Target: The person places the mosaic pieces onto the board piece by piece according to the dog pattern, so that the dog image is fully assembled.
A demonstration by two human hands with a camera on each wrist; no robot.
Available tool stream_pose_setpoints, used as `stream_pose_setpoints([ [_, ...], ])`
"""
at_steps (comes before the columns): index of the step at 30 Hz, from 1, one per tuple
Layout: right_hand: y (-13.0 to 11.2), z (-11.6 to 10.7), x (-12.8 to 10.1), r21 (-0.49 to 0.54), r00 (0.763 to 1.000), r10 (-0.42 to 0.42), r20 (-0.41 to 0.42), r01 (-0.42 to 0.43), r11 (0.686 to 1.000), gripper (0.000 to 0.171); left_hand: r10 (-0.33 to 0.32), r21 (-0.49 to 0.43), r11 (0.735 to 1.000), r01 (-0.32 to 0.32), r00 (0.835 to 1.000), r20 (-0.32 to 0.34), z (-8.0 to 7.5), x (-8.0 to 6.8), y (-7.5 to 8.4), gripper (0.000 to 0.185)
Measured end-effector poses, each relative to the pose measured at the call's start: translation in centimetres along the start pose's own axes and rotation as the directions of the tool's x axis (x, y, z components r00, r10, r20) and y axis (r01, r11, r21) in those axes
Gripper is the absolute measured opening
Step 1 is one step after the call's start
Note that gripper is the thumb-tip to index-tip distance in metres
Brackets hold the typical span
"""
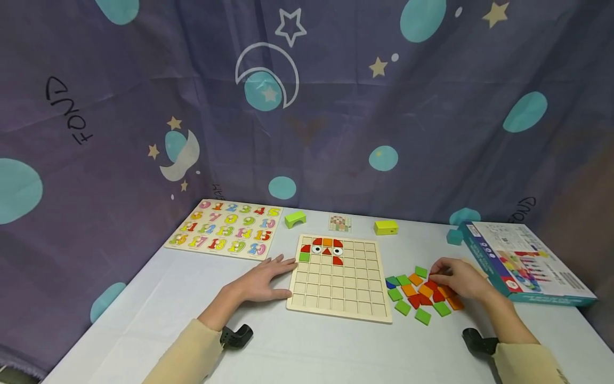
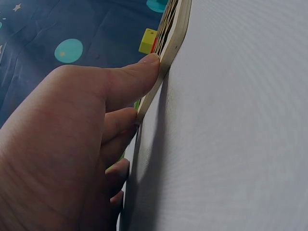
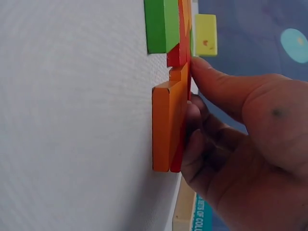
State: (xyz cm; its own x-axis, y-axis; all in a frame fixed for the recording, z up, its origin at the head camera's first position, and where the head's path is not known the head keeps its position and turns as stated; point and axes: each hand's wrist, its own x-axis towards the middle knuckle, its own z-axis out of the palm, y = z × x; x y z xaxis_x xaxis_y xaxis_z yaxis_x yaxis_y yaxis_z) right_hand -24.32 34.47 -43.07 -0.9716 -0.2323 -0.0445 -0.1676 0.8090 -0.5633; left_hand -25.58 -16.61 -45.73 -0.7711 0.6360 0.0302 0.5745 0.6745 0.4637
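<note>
Right hand (image 1: 458, 278) lay over the loose tile pile (image 1: 422, 294) on the table (image 1: 336, 352), to the right of the board. Fingers curled onto a red tile (image 3: 179, 55); thumb pressed its top. Whether the tile was truly pinched free or only touched, could not tell: it sat flat among orange and green neighbours. An orange tile (image 3: 166, 126) lay just beside, under the palm.

Left hand (image 1: 261, 280) was flat on the table, fingers straight, thumb (image 2: 130, 79) butted against the left edge of the grid board (image 1: 338, 277). Holding nothing, only bracing.

Judgement on doing the step well: keep the left hand steady on that edge so the board does not slide; lift the red tile straight up by its sides so the neighbours are not dragged along.

Orientation: the board was near square, no marked long axis; its edges ran roughly square to the table front. The started picture, with red pieces and two eye tiles (image 1: 327, 249), sat in the far rows, top pointing away from the person.
</note>
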Motion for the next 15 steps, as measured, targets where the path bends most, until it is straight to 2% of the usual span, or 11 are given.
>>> stream_pose_setpoints([
  [7, -0.22, 0.03, -0.09, -0.020, 1.000, 0.009, 0.005, -0.009, 1.000, 0.026, 0.004, -0.007, 1.000, -0.004, 1.000, 0.004, -0.02, -0.03, 0.00, 0.073],
  [15, -0.33, 0.08, -0.03, -0.004, 1.000, 0.007, 0.000, -0.007, 1.000, 0.020, -0.007, -0.009, 1.000, 0.007, 1.000, 0.006, -0.03, 0.00, 0.00, 0.073],
])
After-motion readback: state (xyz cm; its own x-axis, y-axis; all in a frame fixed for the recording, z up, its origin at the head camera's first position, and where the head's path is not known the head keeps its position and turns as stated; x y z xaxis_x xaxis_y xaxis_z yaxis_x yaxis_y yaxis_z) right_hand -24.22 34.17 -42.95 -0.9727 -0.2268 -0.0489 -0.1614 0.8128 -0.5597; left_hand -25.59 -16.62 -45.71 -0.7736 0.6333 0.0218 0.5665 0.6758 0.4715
